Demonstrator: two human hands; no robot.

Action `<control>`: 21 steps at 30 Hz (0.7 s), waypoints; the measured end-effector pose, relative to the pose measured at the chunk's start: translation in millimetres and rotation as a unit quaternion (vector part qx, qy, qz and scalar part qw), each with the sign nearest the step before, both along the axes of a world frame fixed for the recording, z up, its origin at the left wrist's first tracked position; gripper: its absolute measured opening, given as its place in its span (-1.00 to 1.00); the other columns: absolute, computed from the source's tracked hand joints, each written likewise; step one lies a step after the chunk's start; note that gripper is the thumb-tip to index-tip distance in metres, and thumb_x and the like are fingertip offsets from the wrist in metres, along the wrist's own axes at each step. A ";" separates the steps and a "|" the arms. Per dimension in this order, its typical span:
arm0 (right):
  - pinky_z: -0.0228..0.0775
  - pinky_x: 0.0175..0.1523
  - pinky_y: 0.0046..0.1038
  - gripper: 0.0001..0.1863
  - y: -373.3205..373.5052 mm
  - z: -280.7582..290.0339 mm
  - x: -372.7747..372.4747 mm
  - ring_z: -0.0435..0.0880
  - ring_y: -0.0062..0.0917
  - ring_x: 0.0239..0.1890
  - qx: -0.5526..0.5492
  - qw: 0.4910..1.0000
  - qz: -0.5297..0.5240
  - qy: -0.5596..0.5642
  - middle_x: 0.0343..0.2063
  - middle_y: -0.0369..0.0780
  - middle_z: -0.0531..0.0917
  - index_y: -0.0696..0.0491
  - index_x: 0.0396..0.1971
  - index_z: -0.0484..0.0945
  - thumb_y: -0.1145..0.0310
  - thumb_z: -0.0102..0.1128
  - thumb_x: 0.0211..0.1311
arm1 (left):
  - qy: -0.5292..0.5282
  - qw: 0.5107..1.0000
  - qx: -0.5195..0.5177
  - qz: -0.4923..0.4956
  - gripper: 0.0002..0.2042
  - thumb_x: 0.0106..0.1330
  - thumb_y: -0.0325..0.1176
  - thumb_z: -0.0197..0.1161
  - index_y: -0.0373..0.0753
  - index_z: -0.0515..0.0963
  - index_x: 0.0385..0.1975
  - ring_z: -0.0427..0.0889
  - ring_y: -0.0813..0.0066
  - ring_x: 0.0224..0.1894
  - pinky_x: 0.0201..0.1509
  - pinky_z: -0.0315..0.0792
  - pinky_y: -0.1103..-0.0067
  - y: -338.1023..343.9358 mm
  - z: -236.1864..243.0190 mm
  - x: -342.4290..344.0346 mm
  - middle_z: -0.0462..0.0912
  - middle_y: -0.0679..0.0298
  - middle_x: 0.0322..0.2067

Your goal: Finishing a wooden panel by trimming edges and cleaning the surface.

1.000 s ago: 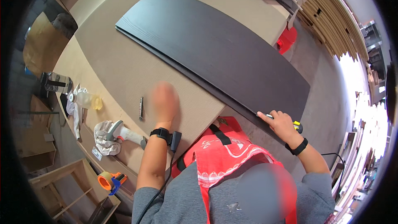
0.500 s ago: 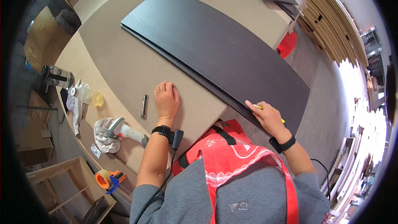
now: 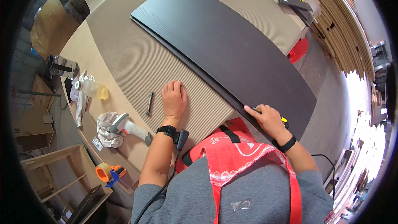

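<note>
Our left hand [image 3: 174,98] is lying flat, palm down, fingers together on the ribbed tan mat [image 3: 137,66] covering the workbench. Our right hand [image 3: 268,119] is curled around a small yellow-tipped tool [image 3: 283,120], pressed right against the near edge of the big dark panel [image 3: 232,49], which lies diagonally across the mat. Just left of the left hand there's a small dark pen-like tool [image 3: 149,103]. Further out on the bench edge we've got a white handheld gun-type device [image 3: 129,127] on a rag [image 3: 107,129], a clear bottle [image 3: 92,88], and orange tape [image 3: 106,171] lower down.
</note>
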State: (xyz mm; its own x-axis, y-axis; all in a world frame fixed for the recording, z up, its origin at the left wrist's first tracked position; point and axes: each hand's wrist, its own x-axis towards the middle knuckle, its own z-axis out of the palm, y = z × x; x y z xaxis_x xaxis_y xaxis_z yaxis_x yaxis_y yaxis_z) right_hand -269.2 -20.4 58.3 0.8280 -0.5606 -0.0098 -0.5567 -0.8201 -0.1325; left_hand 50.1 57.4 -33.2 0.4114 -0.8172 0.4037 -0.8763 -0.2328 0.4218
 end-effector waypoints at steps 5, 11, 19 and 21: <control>0.38 -0.32 -0.37 -0.49 0.7 4.4 -12.9 0.51 -0.37 -0.37 0.103 0.995 -0.016 0.000 -0.41 -0.22 0.47 -0.27 0.12 0.39 0.43 0.05 0.12 | 0.001 1.000 -0.002 0.001 -0.88 0.15 -0.45 0.13 -0.24 0.42 -0.32 0.42 0.20 -0.15 -0.03 0.31 0.37 -0.2 0.7 -2.7 0.45 0.17 -0.23; 0.40 -0.33 -0.36 -0.51 -9.5 1.6 11.2 0.53 -0.36 -0.39 0.110 0.993 -0.020 -0.045 -0.42 -0.23 0.48 -0.29 0.12 0.39 0.40 0.06 0.16 | -0.002 1.000 0.018 0.006 -0.88 0.15 -0.45 0.12 -0.23 0.42 -0.32 0.41 0.19 -0.14 -0.03 0.30 0.37 -0.4 0.7 -1.7 0.45 0.17 -0.22; 0.41 -0.34 -0.33 -0.42 -12.4 3.9 9.8 0.52 -0.37 -0.42 0.071 0.997 -0.015 0.010 -0.45 -0.22 0.46 -0.30 0.13 0.37 0.46 0.09 0.06 | -0.004 1.000 0.013 0.006 -0.89 0.16 -0.45 0.13 -0.23 0.42 -0.33 0.41 0.19 -0.14 -0.02 0.29 0.36 0.3 1.9 -2.8 0.45 0.19 -0.22; 0.41 -0.35 -0.32 -0.42 -12.5 7.3 5.8 0.51 -0.36 -0.43 0.058 0.998 0.005 0.015 -0.46 -0.21 0.45 -0.31 0.12 0.37 0.48 0.09 0.05 | 0.004 1.000 0.022 0.007 -0.89 0.15 -0.45 0.13 -0.23 0.42 -0.33 0.41 0.19 -0.14 -0.01 0.29 0.36 1.0 1.8 -3.2 0.45 0.19 -0.22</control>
State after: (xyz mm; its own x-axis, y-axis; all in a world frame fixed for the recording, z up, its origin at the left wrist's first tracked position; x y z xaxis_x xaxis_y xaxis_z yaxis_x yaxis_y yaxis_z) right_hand -263.4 -32.9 65.6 0.8316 -0.5463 -0.0997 -0.5542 -0.8053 -0.2106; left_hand 46.9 58.4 -31.5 0.4261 -0.8277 0.3651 -0.8696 -0.2635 0.4176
